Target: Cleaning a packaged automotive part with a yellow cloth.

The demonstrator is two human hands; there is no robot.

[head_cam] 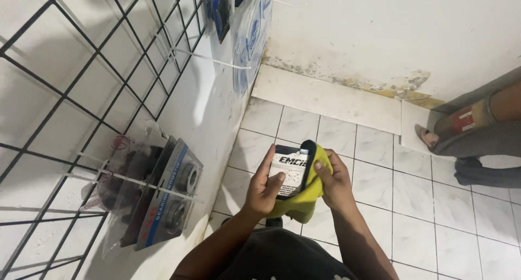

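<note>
My left hand [264, 188] grips a small flat package [289, 171] with a white and black printed face, thumb across its front. My right hand [334, 183] presses a yellow cloth [305, 201] against the package's right edge, the cloth wrapping round behind and hanging below it. Both hands are held in front of my chest, above a white tiled floor [380, 166].
A black wire grid rack [81, 68] covers the white wall on the left, with hooks carrying bagged bearing packs [168, 198] and other packets [222, 8] higher up. Another person's foot and leg [467, 133] stand at the right by the stained skirting.
</note>
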